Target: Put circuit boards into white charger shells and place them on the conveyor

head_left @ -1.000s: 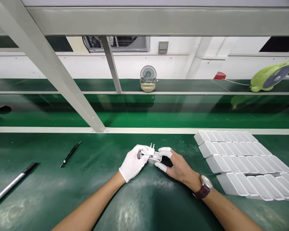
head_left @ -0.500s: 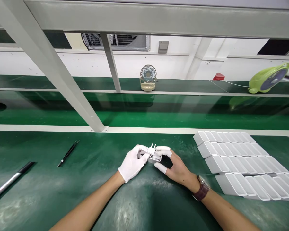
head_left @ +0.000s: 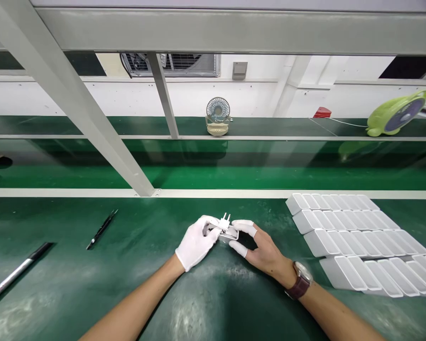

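One white pronged part (head_left: 224,224), between both hands (head_left: 196,244) (head_left: 268,255)

A glossy green worktop (head_left: 67,289) spreads across the foreground, edged at the back by a pale rail (head_left: 234,193), which a slanting grey post (head_left: 81,106) meets. Further off, a dark green bench top (head_left: 277,127) runs along a white wall (head_left: 128,97) bearing a grey box (head_left: 239,70).
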Motion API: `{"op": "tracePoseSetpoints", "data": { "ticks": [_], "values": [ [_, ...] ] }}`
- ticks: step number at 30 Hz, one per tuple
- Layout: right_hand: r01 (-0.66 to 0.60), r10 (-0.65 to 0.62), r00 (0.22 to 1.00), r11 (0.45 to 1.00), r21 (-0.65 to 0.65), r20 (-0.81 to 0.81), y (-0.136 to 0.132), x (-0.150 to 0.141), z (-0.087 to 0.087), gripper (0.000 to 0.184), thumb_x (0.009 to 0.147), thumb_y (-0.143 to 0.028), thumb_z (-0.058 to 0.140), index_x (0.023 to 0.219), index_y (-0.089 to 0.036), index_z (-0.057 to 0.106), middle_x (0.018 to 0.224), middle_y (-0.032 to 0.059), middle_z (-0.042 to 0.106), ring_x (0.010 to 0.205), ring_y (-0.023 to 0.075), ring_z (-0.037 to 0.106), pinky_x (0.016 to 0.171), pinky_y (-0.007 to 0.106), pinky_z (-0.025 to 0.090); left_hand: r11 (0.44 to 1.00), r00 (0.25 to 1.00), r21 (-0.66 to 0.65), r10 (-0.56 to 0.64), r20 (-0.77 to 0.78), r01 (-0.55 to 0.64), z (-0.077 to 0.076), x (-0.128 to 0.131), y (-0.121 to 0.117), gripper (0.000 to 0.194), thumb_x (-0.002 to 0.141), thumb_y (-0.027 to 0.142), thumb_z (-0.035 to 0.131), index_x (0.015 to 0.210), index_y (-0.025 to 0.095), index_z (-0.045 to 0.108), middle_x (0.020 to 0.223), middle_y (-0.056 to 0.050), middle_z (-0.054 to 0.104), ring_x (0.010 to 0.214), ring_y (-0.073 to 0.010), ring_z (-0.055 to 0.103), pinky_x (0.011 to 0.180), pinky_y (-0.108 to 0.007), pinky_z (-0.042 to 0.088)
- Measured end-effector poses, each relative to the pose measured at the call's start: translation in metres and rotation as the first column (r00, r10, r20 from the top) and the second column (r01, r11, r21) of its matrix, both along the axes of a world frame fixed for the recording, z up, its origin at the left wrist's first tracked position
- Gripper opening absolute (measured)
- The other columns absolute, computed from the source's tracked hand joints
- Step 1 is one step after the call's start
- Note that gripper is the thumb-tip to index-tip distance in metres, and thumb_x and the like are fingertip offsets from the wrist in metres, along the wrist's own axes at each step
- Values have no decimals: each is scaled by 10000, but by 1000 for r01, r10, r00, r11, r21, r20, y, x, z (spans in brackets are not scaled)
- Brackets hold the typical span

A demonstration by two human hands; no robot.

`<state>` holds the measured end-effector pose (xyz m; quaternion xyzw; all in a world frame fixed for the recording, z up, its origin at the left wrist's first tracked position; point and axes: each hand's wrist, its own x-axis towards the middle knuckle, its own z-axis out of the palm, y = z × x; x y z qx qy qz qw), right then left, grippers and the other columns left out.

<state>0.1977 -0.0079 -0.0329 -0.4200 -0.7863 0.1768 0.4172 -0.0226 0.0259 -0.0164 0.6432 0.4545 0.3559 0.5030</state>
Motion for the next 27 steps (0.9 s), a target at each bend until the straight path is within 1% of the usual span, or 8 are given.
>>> {"op": "tracePoseSetpoints", "data": {
  "ticks": [5,10,14,16,18,20,23,27],
  "values": [
    [-76,75,995,997,19,69,0,-4,-1,448,964,-232,598,1395,-258,478,1322,120,594,1223,247,600,1023,428,540,1000,1000,-28,6,-18,-6,5,1,-1,139,907,300,592,980,182,596,908,-30,686,681,-130,583,666,-274,501],
    [-73,75,996,997,-27,57,-2,-7,-1,472,983,-233,558,1440,-268,448,1383,127,541,1229,244,595,1029,427,537,1000,998,-20,22,-51,-23,10,2,-1,133,887,301,604,949,184,610,835,-5,665,656,-125,573,657,-267,490],
    [-109,94,989,986,-130,-118,1,-9,-4,383,973,-258,573,1354,-289,562,1340,104,572,1199,239,607,1044,436,519,999,997,-29,31,-71,-33,10,2,0,164,900,328,590,969,182,620,833,-15,676,667,-133,591,668,-280,498],
    [-141,26,930,947,-290,-366,4,-11,-6,325,938,-319,633,1260,-281,640,1294,94,608,1193,255,607,1047,450,511,1000,996,9,14,-89,-14,9,2,-2,254,835,339,676,1034,187,636,936,-44,686,745,-160,624,698,-300,517],
    [-212,-76,829,874,-438,-554,6,-14,-7,314,939,-401,626,1214,-254,663,1209,96,662,1107,258,655,967,449,562,991,991,127,-25,-134,43,7,3,-5,574,657,320,834,1179,214,620,1129,-74,647,834,-191,629,741,-333,544],
    [-278,-128,771,814,-510,-624,6,-17,-8,346,982,-457,538,1209,-222,651,1084,93,714,956,242,706,827,425,616,959,977,275,-13,-211,72,5,5,-10,826,557,254,889,1314,269,557,1183,-65,601,833,-187,609,767,-354,557],
    [-346,-145,743,753,-560,-654,3,-21,-7,377,1007,-484,476,1154,-195,667,930,72,737,828,225,716,718,392,625,907,950,414,64,-307,72,2,7,-16,743,676,227,825,1353,322,533,990,-15,599,776,-167,583,747,-328,541],
    [-393,-171,719,699,-597,-674,0,-23,-6,405,980,-534,508,1089,-189,690,871,66,733,797,224,709,681,369,615,898,930,429,72,-361,97,5,7,-17,664,716,312,823,1327,327,563,872,8,571,745,-164,569,706,-300,514]
  ]
}}
